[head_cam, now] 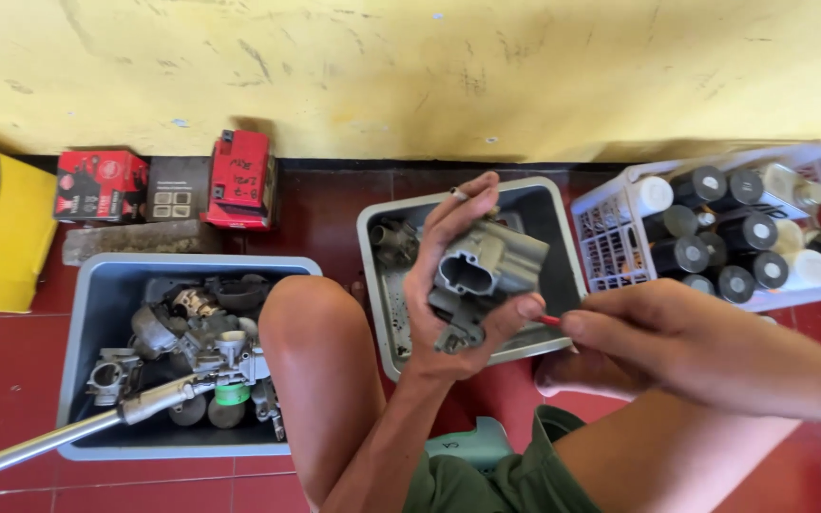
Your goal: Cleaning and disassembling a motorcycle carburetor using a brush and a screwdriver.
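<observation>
Carburetor body gripped firmly by left hand; right hand, at three o'clock, pinches red tool, whose tip may slip off.

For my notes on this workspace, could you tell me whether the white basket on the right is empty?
No, the white basket is packed with upright spray cans, most with black caps and a few with white ones.

Grey cast-metal carburetor body, dull and grimy, oval bore opening facing the camera, small bracket sticking out at its lower end; held up tilted in the left hand above the grey tray; thin red-handled tool in the right hand, tip at the body's right edge
</observation>
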